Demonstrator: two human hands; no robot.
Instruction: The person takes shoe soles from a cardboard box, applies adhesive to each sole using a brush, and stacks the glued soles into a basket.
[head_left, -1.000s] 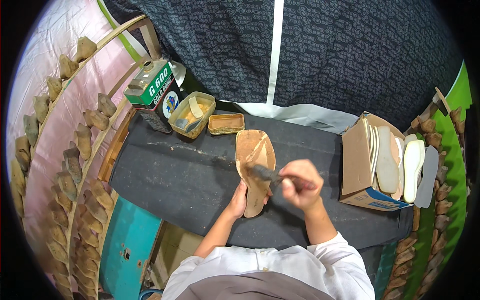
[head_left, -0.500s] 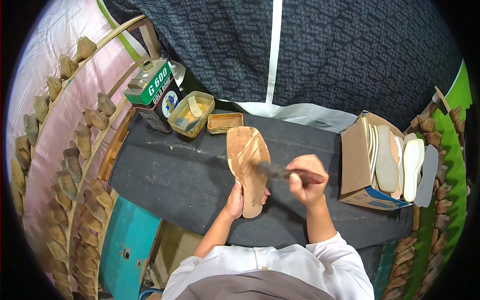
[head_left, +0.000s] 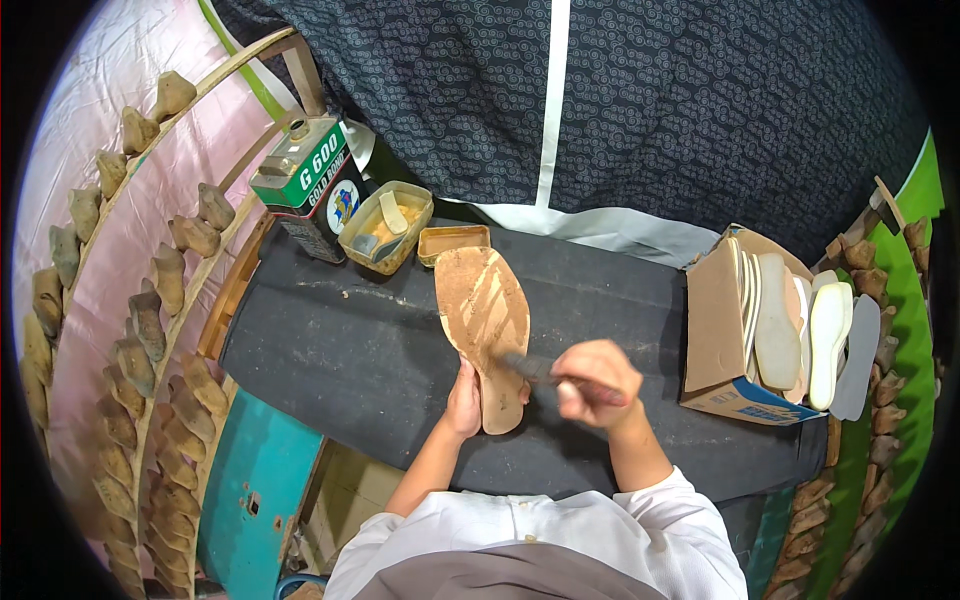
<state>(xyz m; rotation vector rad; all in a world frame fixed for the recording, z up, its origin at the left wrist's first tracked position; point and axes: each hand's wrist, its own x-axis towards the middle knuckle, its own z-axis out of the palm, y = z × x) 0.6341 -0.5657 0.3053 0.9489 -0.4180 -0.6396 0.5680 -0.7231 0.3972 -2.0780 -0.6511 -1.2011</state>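
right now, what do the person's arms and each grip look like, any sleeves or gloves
Plain white, loosely creased sleeves: the left sleeve and right sleeve end around the elbows, leaving the left forearm and right forearm uncovered. The left grip and right grip are ungloved. No watch or bracelet shows.

- A tan shoe sole, streaked with paler bands, is held broad end away, narrow heel nearest.
- A dark, blurred tool with a reddish handle slants to the sole's waist.
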